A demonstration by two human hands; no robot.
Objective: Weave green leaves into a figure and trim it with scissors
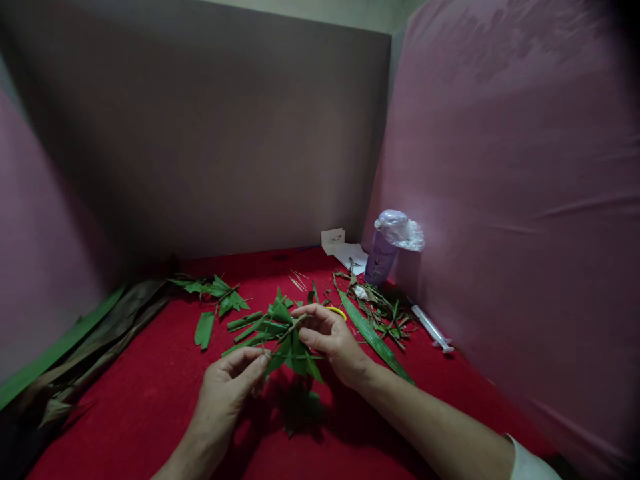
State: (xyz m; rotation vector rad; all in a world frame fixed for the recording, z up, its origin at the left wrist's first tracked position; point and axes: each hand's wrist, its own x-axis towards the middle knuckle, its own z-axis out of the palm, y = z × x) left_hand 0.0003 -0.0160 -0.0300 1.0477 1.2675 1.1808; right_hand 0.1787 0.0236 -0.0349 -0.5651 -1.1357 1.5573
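Between my two hands, above the red cloth, is a thin brown twig with folded green leaf pieces (299, 357) fixed along it. The fingers of my left hand (227, 390) pinch its lower left end. With thumb and fingers, my right hand (333, 340) grips the upper right part of the twig. Loose cut leaf strips (245, 321) lie just behind, to the left of my right fingers. A yellow ring-shaped handle (337, 311) shows partly behind my right hand; the rest is hidden.
Another leafy twig (220, 293) and a leaf piece (204, 330) lie at left, near long dried leaves (115, 320). At right are a long green leaf (373, 337), twig scraps (393, 313), a syringe (431, 327), a purple bottle (381, 257) with clear plastic, and white paper (350, 255). Toothpick-like sticks (299, 280) lie behind.
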